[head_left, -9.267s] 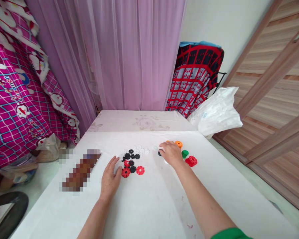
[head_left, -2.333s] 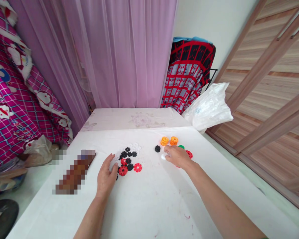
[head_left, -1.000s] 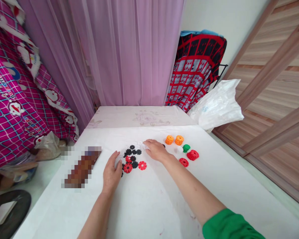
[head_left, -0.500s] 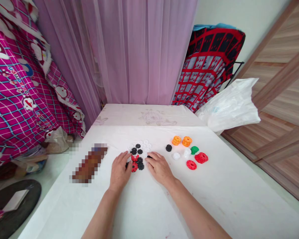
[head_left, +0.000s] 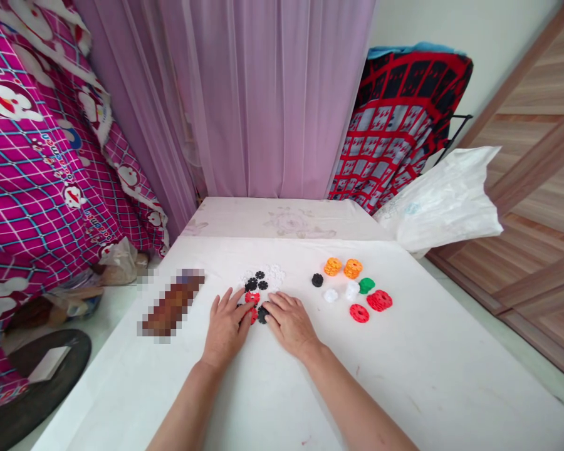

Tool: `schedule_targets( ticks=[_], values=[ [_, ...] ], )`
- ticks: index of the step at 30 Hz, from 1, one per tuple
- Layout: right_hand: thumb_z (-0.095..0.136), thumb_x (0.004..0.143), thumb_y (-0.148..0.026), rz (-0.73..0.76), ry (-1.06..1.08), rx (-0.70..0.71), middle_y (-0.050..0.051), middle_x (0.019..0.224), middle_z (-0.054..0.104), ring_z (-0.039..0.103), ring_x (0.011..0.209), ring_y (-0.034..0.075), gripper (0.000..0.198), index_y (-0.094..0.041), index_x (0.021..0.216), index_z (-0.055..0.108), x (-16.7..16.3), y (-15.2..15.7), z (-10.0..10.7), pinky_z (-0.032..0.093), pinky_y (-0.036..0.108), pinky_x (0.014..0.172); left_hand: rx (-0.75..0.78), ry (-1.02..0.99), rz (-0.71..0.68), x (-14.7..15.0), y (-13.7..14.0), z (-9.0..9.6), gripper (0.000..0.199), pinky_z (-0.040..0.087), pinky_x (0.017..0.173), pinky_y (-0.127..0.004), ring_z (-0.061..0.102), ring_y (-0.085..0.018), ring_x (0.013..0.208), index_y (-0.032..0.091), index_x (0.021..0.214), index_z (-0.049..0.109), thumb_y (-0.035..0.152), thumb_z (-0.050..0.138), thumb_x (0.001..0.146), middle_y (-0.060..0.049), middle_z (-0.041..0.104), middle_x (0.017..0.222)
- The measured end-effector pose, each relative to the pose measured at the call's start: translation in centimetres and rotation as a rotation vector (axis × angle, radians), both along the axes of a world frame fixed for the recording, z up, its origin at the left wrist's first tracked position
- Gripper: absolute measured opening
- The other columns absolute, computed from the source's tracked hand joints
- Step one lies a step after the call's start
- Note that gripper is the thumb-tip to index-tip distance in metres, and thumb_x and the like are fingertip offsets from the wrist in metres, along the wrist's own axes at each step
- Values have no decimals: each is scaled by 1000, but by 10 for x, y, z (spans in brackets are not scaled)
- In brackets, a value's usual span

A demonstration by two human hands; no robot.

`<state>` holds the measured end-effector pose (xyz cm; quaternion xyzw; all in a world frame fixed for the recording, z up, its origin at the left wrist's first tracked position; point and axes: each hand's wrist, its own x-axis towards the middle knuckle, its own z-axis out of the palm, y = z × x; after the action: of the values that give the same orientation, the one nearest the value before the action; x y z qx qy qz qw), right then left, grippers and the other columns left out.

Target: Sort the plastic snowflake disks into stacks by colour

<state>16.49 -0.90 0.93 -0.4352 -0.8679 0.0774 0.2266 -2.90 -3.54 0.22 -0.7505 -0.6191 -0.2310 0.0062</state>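
My left hand (head_left: 224, 329) rests palm down at the left of a loose pile of small notched plastic discs, its fingers apart. Its thumb reaches over red discs (head_left: 252, 299), and a black disc is partly hidden beneath the fingers. Opposite it, my right hand (head_left: 291, 322) lies with fingers stretched out, the tips touching black discs (head_left: 263, 314) at the pile's right side. Beyond the fingertips are more black discs (head_left: 250, 285) and scattered white discs (head_left: 276, 275). Neither hand visibly grips a disc.
Right of my hands stand stacks of orange discs (head_left: 353, 269), black discs (head_left: 317, 280), white discs (head_left: 352, 289), green discs (head_left: 366, 285) and red discs (head_left: 380, 300). A blurred brown item (head_left: 172, 304) lies at left on the white-covered table (head_left: 432, 351). A white plastic bag (head_left: 446, 200) hangs at the far right edge.
My right hand has moved left, onto the black discs and nearer to my left hand. The left thumb now reaches further over the red discs. The camera view has shifted slightly.
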Motion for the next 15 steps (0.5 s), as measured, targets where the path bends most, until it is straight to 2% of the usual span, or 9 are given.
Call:
schedule_targets(
  ticks=[8,11,15],
  values=[
    [46,93,-20,-89,133,142,6,118,67,58,110,21,27,-22,105,70,16,-13,-13,43,37,95,-22,37,-32,3,-18,0,34,33,111,-59,42,-32,137,27,120,65,38,47,93,-5,55,142],
    [45,92,-20,-150,158,198,7,122,65,55,114,22,27,-22,105,69,16,-11,-17,42,38,97,1,68,-28,2,-25,-7,36,34,112,-57,41,-31,138,26,125,61,38,47,94,-7,51,146],
    [50,90,-24,-290,124,223,12,127,62,52,120,28,29,-20,113,66,14,-7,-24,40,45,98,68,99,160,0,-30,-20,56,34,111,-57,40,-35,138,14,136,51,48,46,92,-18,44,148]
  ],
)
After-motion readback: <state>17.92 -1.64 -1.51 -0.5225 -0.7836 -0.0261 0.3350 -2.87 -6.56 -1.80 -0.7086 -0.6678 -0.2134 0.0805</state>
